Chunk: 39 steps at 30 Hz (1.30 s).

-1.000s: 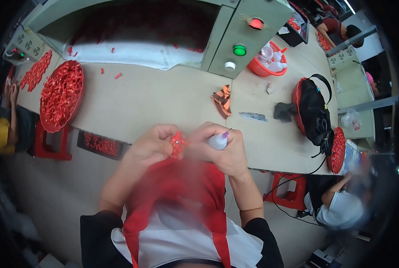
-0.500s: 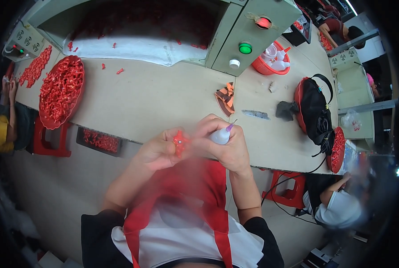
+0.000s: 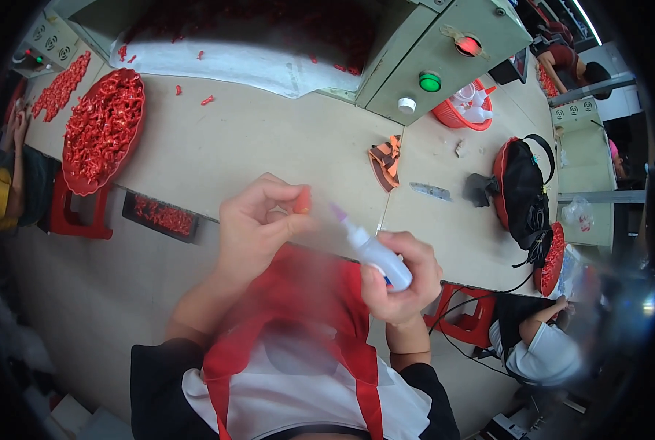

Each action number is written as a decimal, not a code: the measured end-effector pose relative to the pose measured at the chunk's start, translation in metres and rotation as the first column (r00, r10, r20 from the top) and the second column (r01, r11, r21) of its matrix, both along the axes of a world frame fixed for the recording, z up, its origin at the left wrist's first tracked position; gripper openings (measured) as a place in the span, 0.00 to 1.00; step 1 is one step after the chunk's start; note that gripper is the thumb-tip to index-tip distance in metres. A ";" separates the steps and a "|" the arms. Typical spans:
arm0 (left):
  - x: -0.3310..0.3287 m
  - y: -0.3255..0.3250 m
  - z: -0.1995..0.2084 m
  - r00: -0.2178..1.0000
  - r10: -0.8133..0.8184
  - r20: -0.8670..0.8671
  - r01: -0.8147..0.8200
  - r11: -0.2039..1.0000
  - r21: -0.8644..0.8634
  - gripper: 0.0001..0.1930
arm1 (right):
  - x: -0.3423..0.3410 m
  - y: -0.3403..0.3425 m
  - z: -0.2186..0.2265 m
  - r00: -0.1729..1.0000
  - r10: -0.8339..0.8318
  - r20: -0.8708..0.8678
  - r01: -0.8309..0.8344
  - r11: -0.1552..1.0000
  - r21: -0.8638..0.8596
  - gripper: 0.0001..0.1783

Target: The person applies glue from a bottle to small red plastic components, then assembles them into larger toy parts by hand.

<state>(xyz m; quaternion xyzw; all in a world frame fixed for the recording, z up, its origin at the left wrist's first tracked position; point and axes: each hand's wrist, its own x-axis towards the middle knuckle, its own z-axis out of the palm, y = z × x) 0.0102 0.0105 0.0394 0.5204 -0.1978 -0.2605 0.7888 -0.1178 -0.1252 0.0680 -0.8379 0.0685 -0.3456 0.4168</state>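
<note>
Small red piece (image 3: 302, 200), pinched in left hand (image 3: 258, 224), has parted from right hand's (image 3: 400, 282) gripped glue bottle (image 3: 375, 253).

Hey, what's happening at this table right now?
A person in a red apron holds a small red piece pinched in the fingertips of the left hand. The right hand grips a small white squeeze bottle, its nozzle aimed toward the piece but apart from it. On the table, a red tray is heaped with similar red pieces. Other people sit nearby.
</note>
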 end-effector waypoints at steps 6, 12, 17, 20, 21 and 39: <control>-0.001 0.001 0.000 0.999 0.034 0.035 -0.038 0.993 0.115 0.12 | 0.009 0.005 -0.002 0.985 0.099 0.144 -0.065 0.973 -0.224 0.15; -0.001 0.001 0.001 1.000 0.025 0.017 -0.027 0.992 0.125 0.11 | 0.012 0.005 -0.001 0.985 0.116 0.126 -0.084 0.968 -0.235 0.14; 0.000 0.002 0.000 0.999 0.040 0.020 -0.043 0.987 0.156 0.12 | 0.012 0.008 -0.002 0.995 0.032 0.100 -0.016 0.987 -0.162 0.17; 0.000 0.001 -0.001 0.999 0.045 0.012 -0.047 0.986 0.159 0.12 | 0.013 0.009 -0.001 0.995 0.032 0.090 -0.017 0.987 -0.160 0.16; 0.001 0.001 -0.001 0.999 0.044 0.012 -0.046 0.986 0.160 0.12 | 0.013 0.009 0.000 0.996 0.035 0.080 -0.022 0.987 -0.157 0.16; 0.002 0.001 0.000 0.997 -0.010 -0.072 0.021 0.989 0.149 0.11 | 0.012 0.008 0.000 0.996 0.023 0.084 -0.014 0.994 -0.106 0.15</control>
